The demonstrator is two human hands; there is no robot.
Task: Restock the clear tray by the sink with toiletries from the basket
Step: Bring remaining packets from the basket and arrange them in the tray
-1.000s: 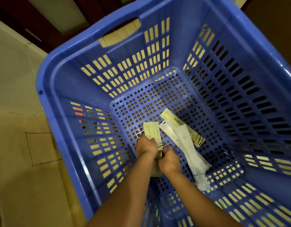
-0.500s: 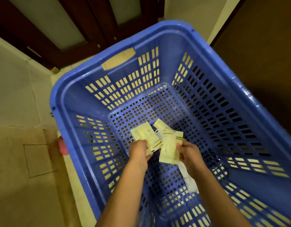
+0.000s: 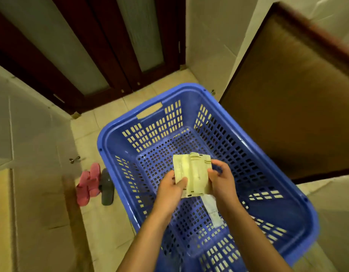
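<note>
A blue slotted plastic basket [image 3: 268,160] stands on the tiled floor below me. Above its middle, my left hand [image 3: 170,188] and my right hand [image 3: 221,178] together hold a small stack of pale yellow toiletry packets [image 3: 193,171]; the left thumb pinches the stack's lower left edge and the right fingers grip its right side. A long white wrapped packet [image 3: 212,210] hangs down below the stack, and I cannot tell which hand holds it. The clear tray and the sink are out of view.
Pink slippers [image 3: 89,183] and a grey slipper [image 3: 107,187] lie on the floor left of the basket. Dark wooden doors with frosted panes [image 3: 103,46] stand behind it. A brown door panel [image 3: 287,99] is at the right, pale cabinet fronts [image 3: 32,154] at the left.
Both hands have lifted the packets out of the basket bottom and brought them together into one stack. My head has risen, so the basket looks smaller and the floor and doors show.
</note>
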